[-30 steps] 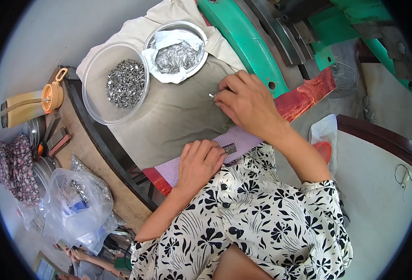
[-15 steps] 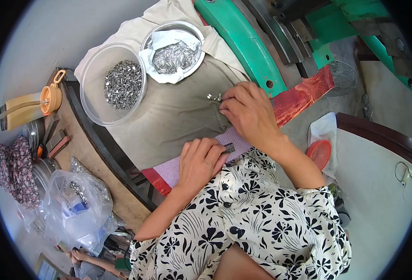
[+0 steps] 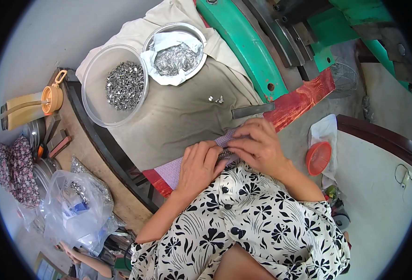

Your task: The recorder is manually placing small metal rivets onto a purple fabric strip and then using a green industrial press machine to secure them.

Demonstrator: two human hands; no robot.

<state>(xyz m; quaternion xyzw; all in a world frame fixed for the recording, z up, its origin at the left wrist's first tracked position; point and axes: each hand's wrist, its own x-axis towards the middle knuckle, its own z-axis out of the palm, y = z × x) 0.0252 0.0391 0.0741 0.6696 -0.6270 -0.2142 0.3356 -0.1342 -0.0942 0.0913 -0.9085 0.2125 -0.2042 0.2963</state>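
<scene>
Close to my body, my left hand (image 3: 197,164) rests on a purple woven cloth (image 3: 169,172), fingers curled round a small dark metal block (image 3: 224,153). My right hand (image 3: 260,145) is at the block's other side, its thumb and fingertips pinched over it; anything between them is hidden. Beyond the hands, several small shiny metal pieces (image 3: 216,99) lie on a grey-brown cloth (image 3: 182,109). A flat grey metal bar (image 3: 252,111) lies just past my right hand.
Farther left stand a clear round tub (image 3: 90,95) of small metal parts (image 3: 125,85) and a paper-lined metal bowl (image 3: 186,25) of thin silvery pieces (image 3: 177,59). A green machine (image 3: 243,42) rises at right. A plastic bag (image 3: 77,212) and another person's arm (image 3: 91,262) are lower left.
My right hand has drawn back from the small metal pieces to the block beside my left hand, uncovering the flat bar. My left hand has stayed nearly in place.
</scene>
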